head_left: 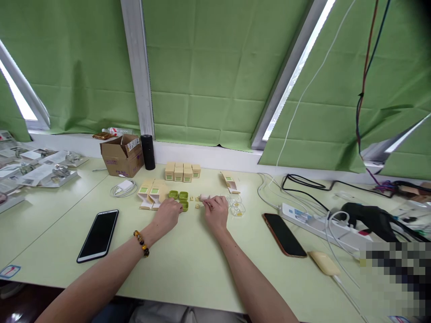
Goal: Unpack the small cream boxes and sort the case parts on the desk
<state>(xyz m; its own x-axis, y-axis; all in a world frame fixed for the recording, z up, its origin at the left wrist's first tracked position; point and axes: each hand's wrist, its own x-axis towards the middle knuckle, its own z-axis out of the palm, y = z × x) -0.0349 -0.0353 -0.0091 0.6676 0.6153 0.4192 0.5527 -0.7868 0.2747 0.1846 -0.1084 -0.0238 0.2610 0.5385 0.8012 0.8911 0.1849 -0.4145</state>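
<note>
Though small, three olive-green trays, squarish with rounded corners.

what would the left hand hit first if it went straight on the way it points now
The left hand would likely meet the nearest green container first; it sits right at the fingertips, though whether they already touch is unclear.
</note>
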